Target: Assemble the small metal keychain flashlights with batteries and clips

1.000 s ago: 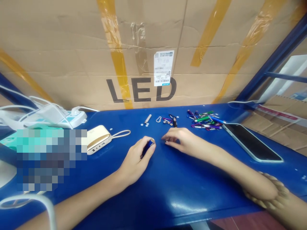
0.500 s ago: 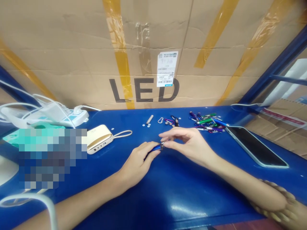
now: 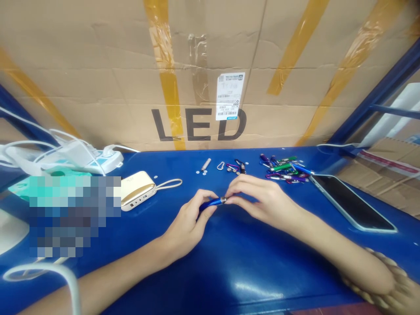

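My left hand (image 3: 192,218) is closed around the body of a small blue metal flashlight (image 3: 215,202), thumb below and fingers above. The flashlight lies nearly level, its silver end facing right. At that end, the thumb and fingers of my right hand (image 3: 259,197) pinch the tip. Beyond the hands on the blue table (image 3: 197,280) are a silver tube (image 3: 206,164), a silver carabiner (image 3: 220,166), a purple carabiner (image 3: 232,167), a black clip-like piece (image 3: 241,166) and several small round discs. Further right lies a pile of coloured flashlights (image 3: 285,168) with carabiners.
A phone (image 3: 354,203) lies at the right. On the left are a cream power bank (image 3: 139,190) with a strap loop, a white power strip (image 3: 111,161) with cables, and a blurred-out patch. A large cardboard box (image 3: 114,87) stands behind the table.
The right hand's fingers have come together on the flashlight's silver end. More of the blue body shows between the hands, and the left fingers have lifted slightly.
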`<action>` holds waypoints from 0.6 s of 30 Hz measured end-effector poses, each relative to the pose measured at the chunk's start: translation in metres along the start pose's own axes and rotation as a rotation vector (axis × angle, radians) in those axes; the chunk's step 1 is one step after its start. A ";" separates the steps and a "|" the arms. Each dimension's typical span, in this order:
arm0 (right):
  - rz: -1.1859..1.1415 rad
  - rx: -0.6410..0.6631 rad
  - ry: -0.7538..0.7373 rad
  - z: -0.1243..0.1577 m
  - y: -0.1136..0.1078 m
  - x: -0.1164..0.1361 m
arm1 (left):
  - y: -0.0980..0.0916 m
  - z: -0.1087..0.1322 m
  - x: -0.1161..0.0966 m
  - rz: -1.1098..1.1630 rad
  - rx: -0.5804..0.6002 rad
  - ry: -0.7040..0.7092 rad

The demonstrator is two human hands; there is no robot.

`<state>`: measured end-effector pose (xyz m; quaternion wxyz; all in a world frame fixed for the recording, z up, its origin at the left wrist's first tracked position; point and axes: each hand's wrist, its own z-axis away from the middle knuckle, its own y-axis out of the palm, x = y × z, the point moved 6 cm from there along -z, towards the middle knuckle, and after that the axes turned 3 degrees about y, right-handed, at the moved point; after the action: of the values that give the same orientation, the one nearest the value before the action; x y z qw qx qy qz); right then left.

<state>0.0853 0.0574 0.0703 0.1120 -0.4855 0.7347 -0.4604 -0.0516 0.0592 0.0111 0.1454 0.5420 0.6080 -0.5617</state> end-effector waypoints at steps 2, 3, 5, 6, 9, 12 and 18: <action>0.163 0.102 -0.080 0.001 0.004 0.006 | 0.000 0.002 -0.001 0.011 -0.011 0.050; 0.216 0.131 -0.109 0.002 0.006 0.009 | 0.000 0.003 -0.002 0.013 -0.019 0.080; 0.248 0.152 -0.140 0.003 0.006 0.013 | 0.000 0.006 -0.004 0.004 -0.040 0.144; 0.243 0.155 -0.144 0.003 0.006 0.014 | 0.000 0.007 -0.005 -0.011 -0.051 0.178; 0.243 0.156 -0.152 0.005 0.007 0.016 | -0.001 0.009 -0.012 -0.106 -0.099 0.307; 0.217 0.155 -0.144 0.007 0.011 0.018 | 0.000 0.011 -0.022 -0.241 -0.137 0.477; -0.179 0.159 0.174 0.009 0.022 0.013 | 0.002 0.017 -0.030 -0.489 -0.220 0.642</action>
<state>0.0709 0.0433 0.0516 0.0444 -0.4968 0.6565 -0.5659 -0.0461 0.0298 0.0278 -0.1322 0.5105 0.7897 -0.3136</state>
